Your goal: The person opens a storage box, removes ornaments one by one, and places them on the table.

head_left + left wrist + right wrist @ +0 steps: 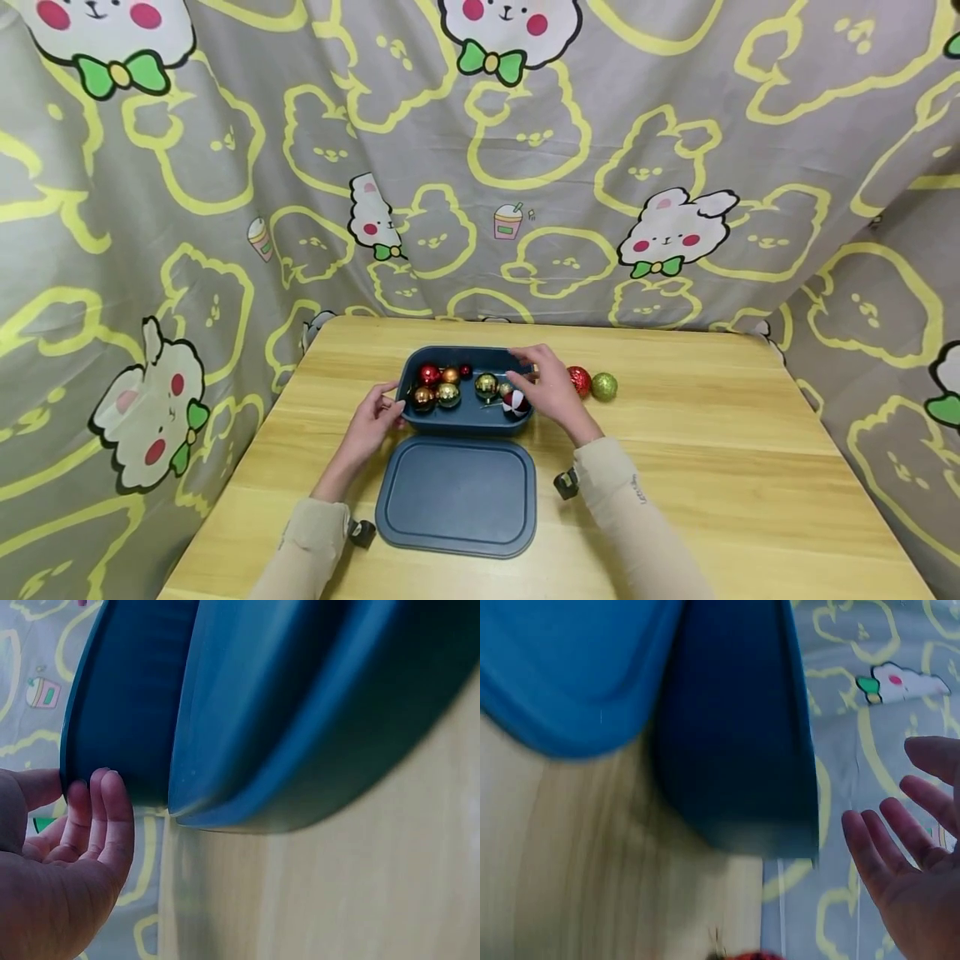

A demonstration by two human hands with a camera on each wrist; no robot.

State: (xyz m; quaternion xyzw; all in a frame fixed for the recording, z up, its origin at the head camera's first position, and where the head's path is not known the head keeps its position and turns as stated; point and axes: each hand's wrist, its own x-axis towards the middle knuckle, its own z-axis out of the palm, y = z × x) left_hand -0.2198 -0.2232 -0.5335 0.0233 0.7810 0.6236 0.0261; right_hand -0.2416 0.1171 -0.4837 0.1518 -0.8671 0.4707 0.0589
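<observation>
Pinching box by left-end rim with left hand; holding right hand at right end, fingers spread, gripping nothing.
Sitting near table back edge, toward back-left corner, just behind lid. Probably light, stiff, smooth; best held by both end walls, kept level for loose, likely fragile baubles. Showing no readable brand; can't read lettering on right sleeve.

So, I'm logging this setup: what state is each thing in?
Box: uncovered, upright, holding ornaments
Ornaments: loose inside the box
Lid: off, lying flat
Left hand: gripping the box's left end
Right hand: fingers apart, holding nothing
Red ball: outside the box
Green ball: outside the box
</observation>
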